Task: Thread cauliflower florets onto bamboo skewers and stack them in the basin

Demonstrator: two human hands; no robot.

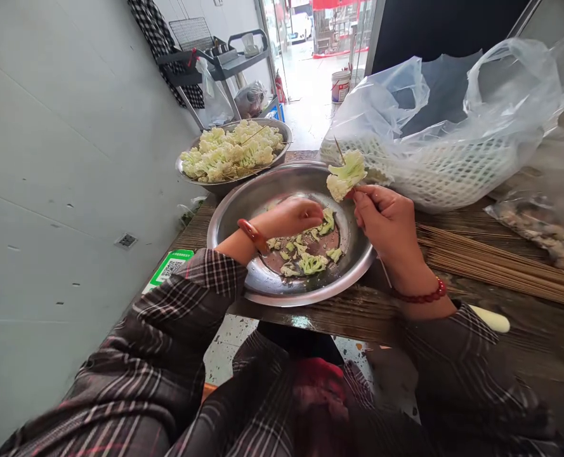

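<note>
My right hand (pixel 387 216) is closed round a thin wooden skewer (pixel 339 151). A pale cauliflower floret (pixel 346 174) is threaded on it above my fingers, and the skewer's pointed tip sticks out past the floret. My left hand (pixel 295 216) hangs low over the steel basin (pixel 229 216) with its fingers curled downward, right beside a cauliflower piece (pixel 328 222). Whatever its fingertips hold, if anything, is hidden. Several florets and small crumbs, among them a larger floret (pixel 313 263), lie in the bottom of the basin.
Behind the basin stands a bowl (pixel 282 134) heaped with skewered cauliflower (pixel 234 149). Bare skewers (pixel 495 257) lie at right, near a pale handle (pixel 491 318). A plastic bag (pixel 453 165) holding netted produce sits behind them. A green QR card (pixel 170 266) is at left, beside the wall.
</note>
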